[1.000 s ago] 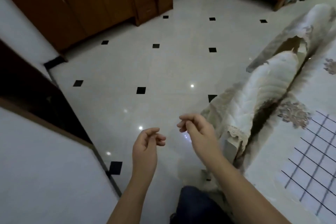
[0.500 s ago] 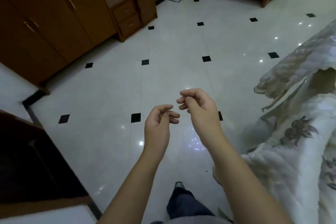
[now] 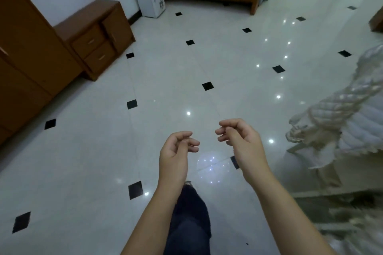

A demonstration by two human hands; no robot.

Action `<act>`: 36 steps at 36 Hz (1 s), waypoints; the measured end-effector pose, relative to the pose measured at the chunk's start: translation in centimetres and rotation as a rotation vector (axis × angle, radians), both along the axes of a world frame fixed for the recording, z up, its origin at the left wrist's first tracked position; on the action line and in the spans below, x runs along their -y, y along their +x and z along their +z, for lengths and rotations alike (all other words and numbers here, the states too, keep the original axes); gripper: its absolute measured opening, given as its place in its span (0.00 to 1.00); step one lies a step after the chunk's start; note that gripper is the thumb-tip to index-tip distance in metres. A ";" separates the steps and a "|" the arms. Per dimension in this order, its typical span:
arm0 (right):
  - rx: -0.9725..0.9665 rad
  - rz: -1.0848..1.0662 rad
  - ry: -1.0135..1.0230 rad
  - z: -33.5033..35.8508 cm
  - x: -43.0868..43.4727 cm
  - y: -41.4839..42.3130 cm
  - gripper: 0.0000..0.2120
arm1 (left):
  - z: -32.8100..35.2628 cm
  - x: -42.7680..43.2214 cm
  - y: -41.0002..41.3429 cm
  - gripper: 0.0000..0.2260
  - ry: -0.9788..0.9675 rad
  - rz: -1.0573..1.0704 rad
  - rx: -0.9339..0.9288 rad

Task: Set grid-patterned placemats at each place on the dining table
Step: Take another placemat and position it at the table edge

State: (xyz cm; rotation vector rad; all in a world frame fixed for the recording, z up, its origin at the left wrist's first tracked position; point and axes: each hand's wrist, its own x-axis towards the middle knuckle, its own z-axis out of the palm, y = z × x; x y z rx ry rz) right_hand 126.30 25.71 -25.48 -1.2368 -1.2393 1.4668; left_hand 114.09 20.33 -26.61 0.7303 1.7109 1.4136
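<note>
While I look down over the glossy white floor [image 3: 165,89] with its black diamond insets, my left hand [image 3: 176,151] and right hand [image 3: 242,143] hang near each other, loosely curled and grasping nothing. A brown wardrobe [image 3: 27,58] and a low drawer unit [image 3: 93,35] line the left wall; pale draped cloth [image 3: 342,122] fills the right edge. Where the placemats lie, I cannot tell.
</note>
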 end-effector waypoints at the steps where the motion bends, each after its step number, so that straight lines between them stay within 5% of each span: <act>1: 0.007 -0.016 0.005 0.2 -2.1 -1.0 0.11 | 0.1 -2.3 -1.4 0.11 -0.003 -0.027 -0.003; 14: 0.073 -0.315 0.104 3.5 -21.9 -3.2 0.10 | 3.6 -27.6 -6.1 0.11 0.066 -0.387 0.037; 36: 0.022 -0.862 0.168 4.4 -53.5 19.2 0.12 | 5.7 -65.4 17.1 0.12 0.154 -0.894 0.036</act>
